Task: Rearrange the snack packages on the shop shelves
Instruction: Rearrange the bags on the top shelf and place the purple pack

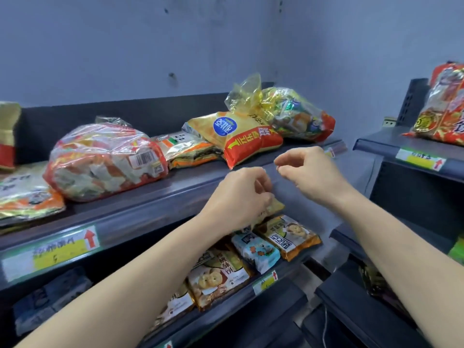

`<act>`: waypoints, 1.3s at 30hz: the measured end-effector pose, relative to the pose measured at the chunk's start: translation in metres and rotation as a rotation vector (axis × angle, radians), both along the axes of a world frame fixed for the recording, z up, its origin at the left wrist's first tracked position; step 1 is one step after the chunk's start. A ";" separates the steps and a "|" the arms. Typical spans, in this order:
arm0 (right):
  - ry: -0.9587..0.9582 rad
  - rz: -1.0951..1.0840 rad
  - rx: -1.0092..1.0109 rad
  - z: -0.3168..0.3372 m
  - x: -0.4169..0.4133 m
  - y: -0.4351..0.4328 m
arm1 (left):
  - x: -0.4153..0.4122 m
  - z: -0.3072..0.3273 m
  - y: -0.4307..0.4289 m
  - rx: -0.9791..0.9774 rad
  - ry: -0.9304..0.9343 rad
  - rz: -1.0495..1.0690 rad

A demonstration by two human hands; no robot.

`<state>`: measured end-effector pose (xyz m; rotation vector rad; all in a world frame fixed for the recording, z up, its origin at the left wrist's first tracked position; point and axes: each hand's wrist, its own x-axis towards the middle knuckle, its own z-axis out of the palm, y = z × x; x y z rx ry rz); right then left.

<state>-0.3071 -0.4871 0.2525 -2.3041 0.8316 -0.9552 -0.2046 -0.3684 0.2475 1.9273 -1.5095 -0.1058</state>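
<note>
Looks barely underway — top shelf [175,194] bags lie jumbled, left hand [241,194] fingers pinching a yellowish snack packet [275,206], right hand [308,172] loosely curled, empty.

Blue-grey rear wall [125,46], yellow-and-white price label with red arrow [52,249] on shelf edge, perforated dark upright [411,101] at right

view: single head camera, wide-angle | faces: forward and slightly down, angled right along the top shelf [175,197] | range: close, within arm's reach | bottom of frame: lower shelf [276,277] | shared views: only one
</note>
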 end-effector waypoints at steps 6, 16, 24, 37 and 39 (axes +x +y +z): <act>-0.059 0.040 -0.064 0.033 0.005 -0.049 | 0.004 0.036 -0.039 -0.098 -0.035 0.112; -0.117 0.137 -0.153 0.083 0.020 -0.153 | 0.006 0.082 -0.145 -0.211 -0.203 0.341; -0.126 0.224 -0.132 0.102 0.054 -0.201 | 0.027 0.099 -0.186 -0.158 -0.310 0.416; 0.345 0.351 -0.069 0.119 0.115 -0.236 | 0.076 0.120 -0.205 -0.210 -0.300 0.368; 0.482 0.330 -0.112 0.120 0.111 -0.240 | 0.081 0.117 -0.206 -0.212 -0.273 0.375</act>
